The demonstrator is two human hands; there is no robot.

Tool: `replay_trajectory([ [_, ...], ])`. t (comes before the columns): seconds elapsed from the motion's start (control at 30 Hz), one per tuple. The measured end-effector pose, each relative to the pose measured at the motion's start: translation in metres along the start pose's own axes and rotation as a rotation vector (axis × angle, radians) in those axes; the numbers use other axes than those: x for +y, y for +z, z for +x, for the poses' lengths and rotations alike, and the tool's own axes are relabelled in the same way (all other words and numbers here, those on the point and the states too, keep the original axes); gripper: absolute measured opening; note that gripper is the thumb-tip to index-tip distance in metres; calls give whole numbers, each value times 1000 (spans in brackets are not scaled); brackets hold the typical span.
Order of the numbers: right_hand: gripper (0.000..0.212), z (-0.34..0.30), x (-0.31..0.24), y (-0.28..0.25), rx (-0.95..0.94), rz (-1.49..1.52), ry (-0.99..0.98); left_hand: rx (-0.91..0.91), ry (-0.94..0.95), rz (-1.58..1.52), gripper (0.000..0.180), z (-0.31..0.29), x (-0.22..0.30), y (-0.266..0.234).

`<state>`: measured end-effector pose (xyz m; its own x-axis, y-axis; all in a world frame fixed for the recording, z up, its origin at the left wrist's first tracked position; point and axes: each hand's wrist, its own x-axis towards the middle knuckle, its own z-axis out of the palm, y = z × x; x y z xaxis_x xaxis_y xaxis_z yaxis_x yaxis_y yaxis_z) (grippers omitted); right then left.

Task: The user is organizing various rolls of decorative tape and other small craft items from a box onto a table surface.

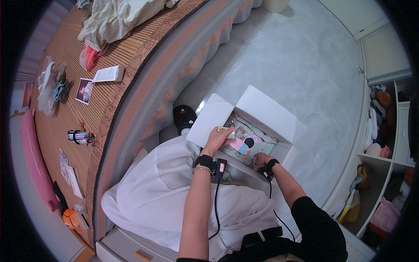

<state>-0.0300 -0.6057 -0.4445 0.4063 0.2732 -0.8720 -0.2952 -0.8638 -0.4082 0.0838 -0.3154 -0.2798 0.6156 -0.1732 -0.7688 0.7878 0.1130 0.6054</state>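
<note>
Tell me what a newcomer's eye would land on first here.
Most likely the open white box in front of the person, its flaps spread and a round black disc showing among the brighter things inside. Just over its left side, the left grip holds a small pale item. Next might come the long pink cushion along the picture's left side, beside the ribbed brown mat.

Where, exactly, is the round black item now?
In the head view, just right of centre, the round black item lies inside the open white box, right of the left hand.
</note>
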Motion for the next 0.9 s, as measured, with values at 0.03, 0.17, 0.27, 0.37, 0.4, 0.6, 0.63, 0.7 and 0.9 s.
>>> replay_trajectory([
  [0.03,45,1,1,0,2,0,2,-3,0,0,48,0,1,2],
  [0.17,38,1,-16,7,-73,-122,25,4,7,1,49,-4,-1,-5],
  [0.27,33,0,-8,7,-100,-120,-31,-4,9,6,49,-2,-1,-5],
  [0.37,36,-3,2,16,-83,-20,-35,-24,2,0,49,0,0,-1],
  [0.4,38,-4,1,20,-86,58,12,-24,-1,-6,49,0,0,-2],
  [0.6,38,-9,-7,31,-74,-26,38,-18,-7,9,47,-2,1,-2],
  [0.63,38,-10,-10,32,-78,-27,36,-14,-8,9,47,-3,0,-5],
  [0.7,35,-16,-13,30,-110,17,-84,-49,-4,-1,47,-3,0,-5],
  [0.9,39,-22,-31,25,22,46,-119,-35,3,-25,48,-4,-2,-9],
])
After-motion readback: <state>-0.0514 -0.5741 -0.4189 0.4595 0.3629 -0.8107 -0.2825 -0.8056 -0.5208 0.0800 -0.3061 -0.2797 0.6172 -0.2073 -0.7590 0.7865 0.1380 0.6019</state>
